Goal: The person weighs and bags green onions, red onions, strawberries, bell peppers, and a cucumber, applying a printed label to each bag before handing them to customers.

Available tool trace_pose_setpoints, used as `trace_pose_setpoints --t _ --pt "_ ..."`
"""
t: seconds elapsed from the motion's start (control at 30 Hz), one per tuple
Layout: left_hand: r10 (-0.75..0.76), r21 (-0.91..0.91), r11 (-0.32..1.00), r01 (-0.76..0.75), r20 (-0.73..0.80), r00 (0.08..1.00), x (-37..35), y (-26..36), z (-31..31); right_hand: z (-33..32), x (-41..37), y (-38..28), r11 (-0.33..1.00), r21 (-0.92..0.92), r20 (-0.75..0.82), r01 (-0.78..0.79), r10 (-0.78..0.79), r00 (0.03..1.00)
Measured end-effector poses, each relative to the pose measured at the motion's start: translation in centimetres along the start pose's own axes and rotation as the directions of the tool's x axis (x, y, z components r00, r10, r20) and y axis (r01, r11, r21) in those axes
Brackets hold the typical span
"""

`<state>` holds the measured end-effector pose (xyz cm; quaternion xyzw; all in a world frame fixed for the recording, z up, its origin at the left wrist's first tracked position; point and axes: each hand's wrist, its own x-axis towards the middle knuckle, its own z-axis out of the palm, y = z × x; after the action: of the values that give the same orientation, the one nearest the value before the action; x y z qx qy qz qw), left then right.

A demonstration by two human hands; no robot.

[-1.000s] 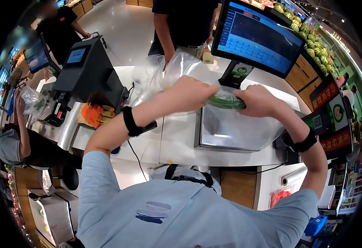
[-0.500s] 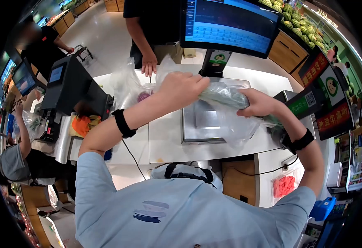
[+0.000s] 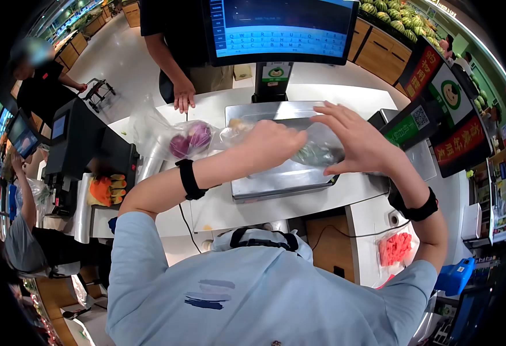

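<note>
Wider now, the right hand [image 3: 361,144] has spread its fingers. Purple round onions [image 3: 190,140] in clear plastic lie left of the left hand [image 3: 276,145]. It is curled shut on a see-through bag of green stuff [image 3: 317,151], blurry and part hidden, between both hands, over the shiny metal scale [image 3: 287,183]. Above, the black screen [image 3: 282,29] shows "QWERTY".

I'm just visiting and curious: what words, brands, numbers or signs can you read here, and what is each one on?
"Q W E R T Y U I", top key row on the big screen
"A S D F G H J", row below, same screen
"Z X C V B N M", bottom row, same screen
Too small, blurred or tilted to quote surely: other screen text, the red sign panels, the green QR panel, the stand's sticker.
</note>
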<state>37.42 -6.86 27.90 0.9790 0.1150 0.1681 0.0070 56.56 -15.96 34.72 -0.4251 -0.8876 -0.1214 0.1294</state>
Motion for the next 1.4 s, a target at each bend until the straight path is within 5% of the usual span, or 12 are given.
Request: trace_pose_setpoints --t 0.03,0.1,0.17,0.2,0.27,0.37,0.5,0.73,0.8,0.9,1.27,1.4 --pt "0.158 0.213 0.97 -0.114 -0.203 0.966 0.3 0.4 0.3 0.0 0.0 -0.2 1.0 0.004 0.002 -0.009 0.009 1.0" --pt "0.219 0.263 0.953 -0.149 -0.258 0.941 0.9 0.9 0.3 0.1 -0.3 -0.4 0.773 0.323 0.738 -0.546 0.156 0.657" --pt "0.184 0.181 0.972 -0.148 -0.203 0.962 0.9 0.9 0.5 1.4 -1.5 -0.1 0.681 0.435 0.747 -0.589 0.093 0.659" --pt "0.189 0.177 0.972 -0.154 -0.199 0.962 1.2 0.9 0.7 2.0 -2.2 -0.6 0.868 0.198 0.662 -0.455 0.224 0.716" --pt "-0.085 -0.045 0.993 0.11 0.38 0.921 1.4 0.8 1.1 4.4 -4.0 -0.9 0.966 -0.166 0.336 -0.199 0.245 0.91" --pt "0.222 -0.713 0.696 0.079 0.319 0.921 0.2 -1.7 7.0 7.4 -6.6 -1.8 0.964 -0.196 0.078 -0.179 0.197 0.977" --pt "0.004 -0.269 0.955 0.124 0.43 0.903 -1.4 0.9 6.1 9.9 -11.9 -4.0 0.813 0.065 0.239 -0.578 0.55 0.801" --pt "-0.026 -0.212 0.967 0.139 0.462 0.886 -3.7 3.8 9.7 17.6 -18.3 -9.6 0.564 0.468 0.114 -0.68 0.725 0.679" --pt "-0.003 -0.129 0.991 0.045 0.31 0.951 -3.9 3.5 10.3 21.4 -22.0 -9.4 0.489 0.191 0.31 -0.851 0.793 0.525" --pt "0.006 -0.059 0.998 0.01 0.262 0.965 -3.4 2.8 9.7 22.7 -23.4 -7.3 -0.03 0.625 0.139 -0.78 0.988 0.074" --pt "0.034 0.012 0.999 -0.039 0.273 0.961 -3.4 2.5 7.9 23.9 -21.5 -0.4 0.324 0.54 -0.071 -0.777 0.937 0.342" --pt "-0.017 0.028 1.0 0.011 0.22 0.975 -4.0 1.7 7.2 20.0 -22.6 -2.0 0.054 0.826 -0.034 -0.561 0.998 0.046"
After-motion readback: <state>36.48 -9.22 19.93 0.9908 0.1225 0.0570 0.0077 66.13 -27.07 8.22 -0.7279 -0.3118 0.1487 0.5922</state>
